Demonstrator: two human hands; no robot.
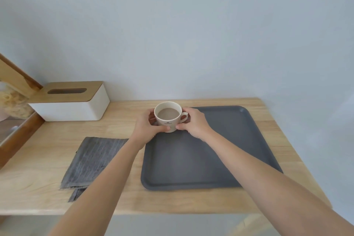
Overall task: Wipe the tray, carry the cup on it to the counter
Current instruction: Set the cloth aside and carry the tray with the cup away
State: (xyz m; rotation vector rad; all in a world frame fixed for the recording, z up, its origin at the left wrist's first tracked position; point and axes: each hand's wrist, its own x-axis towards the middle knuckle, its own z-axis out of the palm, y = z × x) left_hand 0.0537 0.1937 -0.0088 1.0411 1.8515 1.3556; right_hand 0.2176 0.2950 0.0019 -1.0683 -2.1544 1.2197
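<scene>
Under my fingers the cup looks like cream glazed ceramic, smooth with a soft sheen. The tray is dark grey and matt, probably plastic, though I can't be sure from here. The table is pale wood with visible grain, satin-smooth. The grey cloth is ribbed and rough-woven. The tissue box has a matt white body and light wooden lid.
</scene>
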